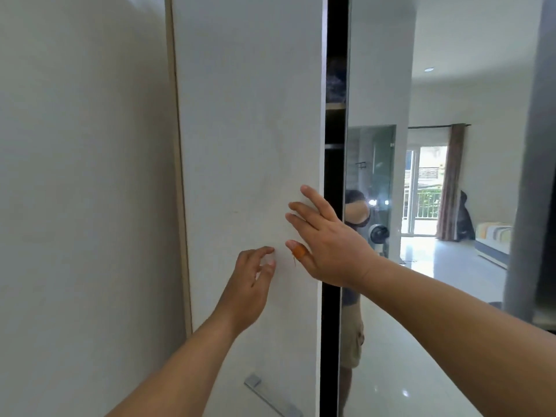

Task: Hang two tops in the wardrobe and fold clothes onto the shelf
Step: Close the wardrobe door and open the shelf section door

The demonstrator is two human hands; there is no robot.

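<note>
Pressing white wardrobe door [249, 130] near its edge, right hand [326, 245] fingers straight, left hand [251, 284] loosely curled, empty, dark gap [334, 164] beside.

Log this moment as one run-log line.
right hand: open, flat on white wardrobe door | left hand: open, fingertips at door | door: ajar, dark gap | tops: unseen

Both my forearms are bare to the frame's edge, no sleeves, watch or bracelet showing. My right hand [328, 245] has an orange wrap [299, 252] round the thumb, with a thin loose thread hanging from it. My left hand [249, 288] wears nothing at all.
</note>
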